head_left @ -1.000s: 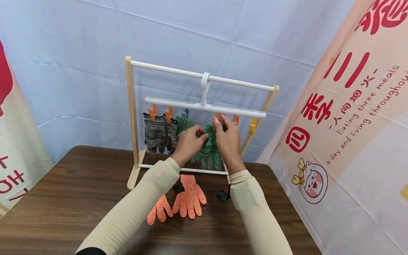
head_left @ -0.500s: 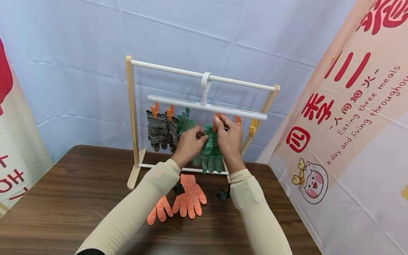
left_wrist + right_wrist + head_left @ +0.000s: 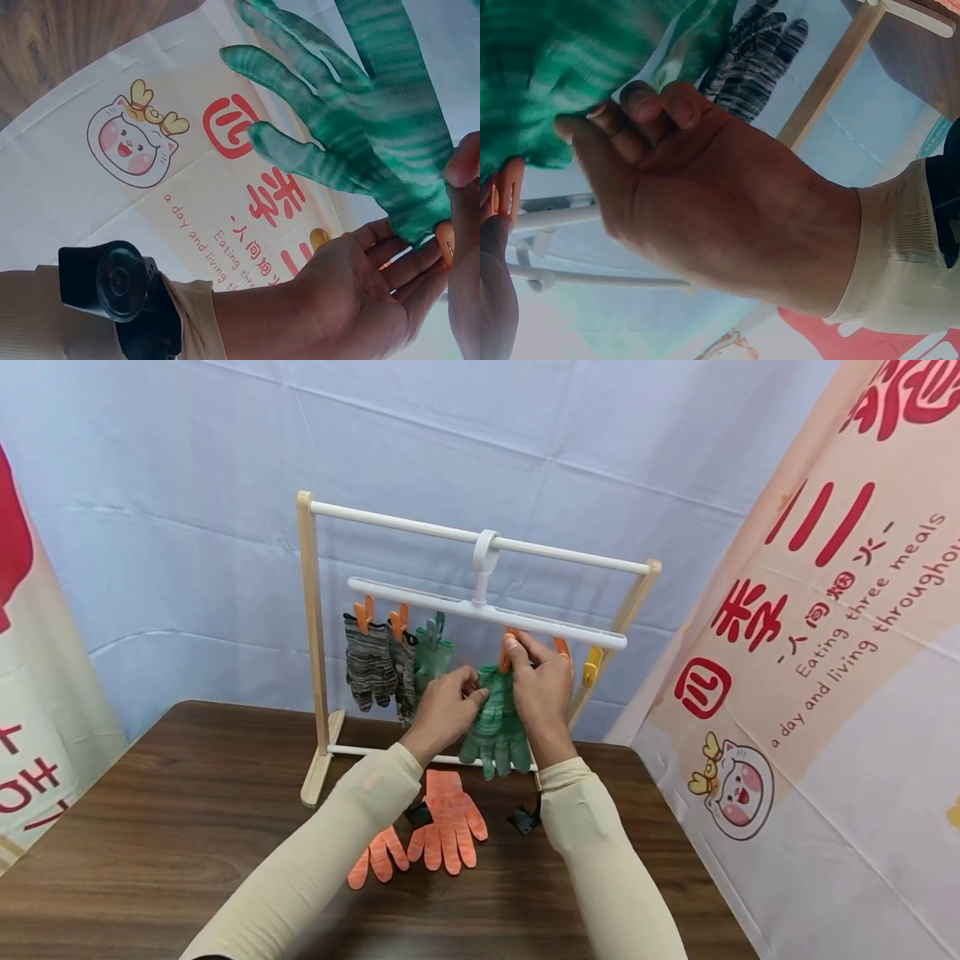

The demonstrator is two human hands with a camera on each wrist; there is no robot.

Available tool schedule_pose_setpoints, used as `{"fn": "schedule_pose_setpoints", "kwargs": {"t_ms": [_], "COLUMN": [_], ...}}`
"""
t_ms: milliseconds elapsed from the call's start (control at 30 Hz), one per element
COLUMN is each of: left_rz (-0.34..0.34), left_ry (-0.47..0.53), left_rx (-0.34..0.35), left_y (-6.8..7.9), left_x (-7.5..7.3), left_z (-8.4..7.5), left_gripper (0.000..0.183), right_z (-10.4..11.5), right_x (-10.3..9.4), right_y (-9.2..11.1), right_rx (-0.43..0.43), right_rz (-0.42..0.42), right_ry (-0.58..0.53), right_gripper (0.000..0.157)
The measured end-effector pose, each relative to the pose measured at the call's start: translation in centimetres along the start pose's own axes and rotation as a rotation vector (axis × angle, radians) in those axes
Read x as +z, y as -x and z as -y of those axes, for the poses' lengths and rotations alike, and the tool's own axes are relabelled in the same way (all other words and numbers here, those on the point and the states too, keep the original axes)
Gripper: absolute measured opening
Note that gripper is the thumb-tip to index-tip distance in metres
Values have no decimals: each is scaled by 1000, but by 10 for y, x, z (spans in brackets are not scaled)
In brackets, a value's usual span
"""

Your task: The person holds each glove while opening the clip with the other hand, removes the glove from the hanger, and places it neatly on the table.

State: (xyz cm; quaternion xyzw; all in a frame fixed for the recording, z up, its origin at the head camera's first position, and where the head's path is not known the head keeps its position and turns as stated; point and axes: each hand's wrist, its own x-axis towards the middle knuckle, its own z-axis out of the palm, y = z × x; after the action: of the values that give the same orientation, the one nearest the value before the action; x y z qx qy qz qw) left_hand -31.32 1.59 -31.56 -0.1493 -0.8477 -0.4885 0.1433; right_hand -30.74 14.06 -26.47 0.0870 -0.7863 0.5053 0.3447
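In the head view my right hand [image 3: 543,689] pinches an orange clothespin [image 3: 507,652] under the right half of a white hanger [image 3: 420,599]. My left hand [image 3: 444,703] pinches the cuff of a green striped knit glove [image 3: 497,727], which hangs fingers down just below that clothespin. The left wrist view shows the glove's cuff right at the orange clothespin [image 3: 445,241] and my right fingers behind it. In the right wrist view my left thumb and fingertips lie at the cuff edge of the green glove [image 3: 547,82]; the clothespin's grip is partly hidden by my right thumb.
Two grey striped gloves [image 3: 370,664] and another green glove [image 3: 432,662] hang from clothespins on the hanger's left. A yellow clothespin [image 3: 592,667] hangs at its right end. The hanger hooks on a wooden rack [image 3: 308,618]. Two orange gloves [image 3: 447,822] lie on the brown table [image 3: 150,827].
The green glove's cuff and fingers have come slightly lower, and the glove now hangs more fully in sight. The hanger's left end has risen and its right end dipped.
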Motion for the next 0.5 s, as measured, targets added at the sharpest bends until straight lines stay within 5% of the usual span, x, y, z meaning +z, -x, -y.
{"fn": "schedule_pose_setpoints", "kwargs": {"t_ms": [500], "left_rz": [118], "left_ry": [83], "left_rx": [-55], "left_y": [11], "left_x": [17], "left_z": [16], "left_gripper": [10], "right_z": [1], "right_x": [-2], "right_y": [-1], "right_rx": [6], "right_rz": [22], "right_ry": [33], "right_gripper": [29]}}
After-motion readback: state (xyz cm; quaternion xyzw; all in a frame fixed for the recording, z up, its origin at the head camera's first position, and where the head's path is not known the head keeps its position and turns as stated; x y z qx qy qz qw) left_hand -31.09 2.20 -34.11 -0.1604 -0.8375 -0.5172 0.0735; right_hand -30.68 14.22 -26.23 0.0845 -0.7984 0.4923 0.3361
